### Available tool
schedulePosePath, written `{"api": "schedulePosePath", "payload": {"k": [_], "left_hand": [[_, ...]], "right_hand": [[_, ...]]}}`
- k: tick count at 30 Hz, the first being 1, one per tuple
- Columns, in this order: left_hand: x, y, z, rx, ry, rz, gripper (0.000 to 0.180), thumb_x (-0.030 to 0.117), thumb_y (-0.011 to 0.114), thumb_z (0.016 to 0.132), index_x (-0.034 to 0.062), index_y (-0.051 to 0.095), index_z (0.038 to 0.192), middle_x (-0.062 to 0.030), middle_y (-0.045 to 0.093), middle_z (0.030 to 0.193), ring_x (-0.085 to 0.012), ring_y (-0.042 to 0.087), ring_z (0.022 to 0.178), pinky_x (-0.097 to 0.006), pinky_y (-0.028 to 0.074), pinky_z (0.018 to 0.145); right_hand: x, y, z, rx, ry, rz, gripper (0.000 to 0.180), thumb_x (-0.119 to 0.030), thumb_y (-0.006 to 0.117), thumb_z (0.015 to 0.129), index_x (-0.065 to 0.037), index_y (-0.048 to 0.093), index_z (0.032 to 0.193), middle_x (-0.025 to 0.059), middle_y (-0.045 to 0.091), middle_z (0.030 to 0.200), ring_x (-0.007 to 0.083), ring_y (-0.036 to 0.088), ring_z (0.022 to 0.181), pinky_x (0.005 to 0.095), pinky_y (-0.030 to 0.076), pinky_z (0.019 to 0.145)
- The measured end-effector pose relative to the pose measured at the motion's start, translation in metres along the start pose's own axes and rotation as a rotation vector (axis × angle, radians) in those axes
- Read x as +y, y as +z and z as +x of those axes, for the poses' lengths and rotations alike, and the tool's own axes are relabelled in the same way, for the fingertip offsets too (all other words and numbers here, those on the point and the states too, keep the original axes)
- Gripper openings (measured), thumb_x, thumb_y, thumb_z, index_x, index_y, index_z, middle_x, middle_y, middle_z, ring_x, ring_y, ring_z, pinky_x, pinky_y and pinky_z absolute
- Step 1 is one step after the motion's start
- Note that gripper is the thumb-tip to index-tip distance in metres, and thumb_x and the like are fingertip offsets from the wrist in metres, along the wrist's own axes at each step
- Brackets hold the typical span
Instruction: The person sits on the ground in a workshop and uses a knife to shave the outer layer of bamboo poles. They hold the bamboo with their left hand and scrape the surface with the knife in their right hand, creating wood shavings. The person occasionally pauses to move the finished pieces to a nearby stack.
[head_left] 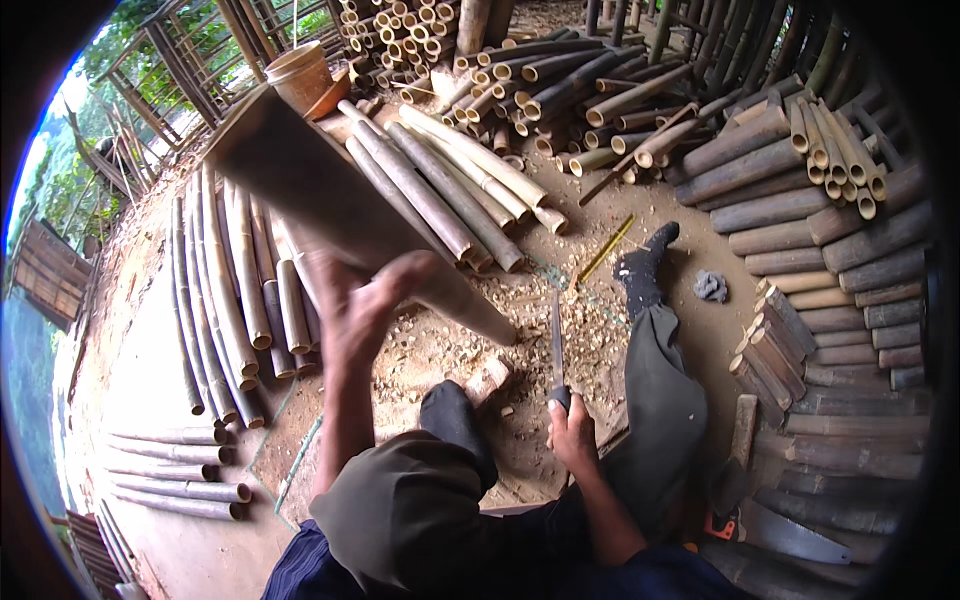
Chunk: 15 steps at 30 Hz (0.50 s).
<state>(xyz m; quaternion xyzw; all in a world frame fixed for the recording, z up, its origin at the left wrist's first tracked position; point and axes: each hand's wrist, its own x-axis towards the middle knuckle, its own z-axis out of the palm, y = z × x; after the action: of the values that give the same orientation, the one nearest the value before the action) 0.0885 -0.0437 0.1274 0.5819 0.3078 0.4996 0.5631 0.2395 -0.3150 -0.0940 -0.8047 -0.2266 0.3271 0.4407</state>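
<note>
My left hand [362, 305] grips a thick, dark bamboo piece [325, 180] from below, its thumb stretched along the side. The piece slants from the upper left down to a thinner end close to the floor, and its upper part is smeared by motion. A knife [557, 345] with a long straight blade and a black handle is held in my right hand [573, 437]. Its tip points away from me, over the wood chips [430, 365] between my feet. A small wood block [487, 381] lies beside my left foot.
Long bamboo poles [230, 270] lie at left, with shorter ones [180, 490] nearer. Cut bamboo tubes [620, 95] are piled at the back, and more line the right [850, 320]. A yellow strip [606, 250], grey rag [711, 286], handsaw [790, 535] and bucket [300, 80] stand out.
</note>
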Motion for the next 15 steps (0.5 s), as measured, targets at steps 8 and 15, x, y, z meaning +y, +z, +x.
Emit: {"api": "schedulePosePath", "payload": {"k": [8,15], "left_hand": [[-0.286,0.045,-0.014,-0.275,-0.013,0.243,0.096,0.029,0.091,0.072,0.0024,0.039,0.149,-0.0192,0.055,0.138,-0.0303,0.052,0.132,-0.045,0.044,0.110],[-0.255,0.091,-0.009,-0.028,-0.278,0.116,0.047,0.019,0.078,0.077,-0.0001,0.058,0.116,-0.0105,0.068,0.093,-0.0200,0.067,0.080,-0.036,0.055,0.072]], "right_hand": [[0.017,-0.023,0.005,0.057,0.112,-0.148,0.040,-0.036,0.060,0.101,0.000,0.059,0.117,0.0311,0.068,0.106,0.0513,0.065,0.102,0.0572,0.050,0.084],[0.030,-0.018,0.020,0.009,0.142,-0.186,0.037,-0.031,0.062,0.100,0.003,0.059,0.113,0.0321,0.067,0.105,0.0518,0.063,0.101,0.0567,0.049,0.084]]}}
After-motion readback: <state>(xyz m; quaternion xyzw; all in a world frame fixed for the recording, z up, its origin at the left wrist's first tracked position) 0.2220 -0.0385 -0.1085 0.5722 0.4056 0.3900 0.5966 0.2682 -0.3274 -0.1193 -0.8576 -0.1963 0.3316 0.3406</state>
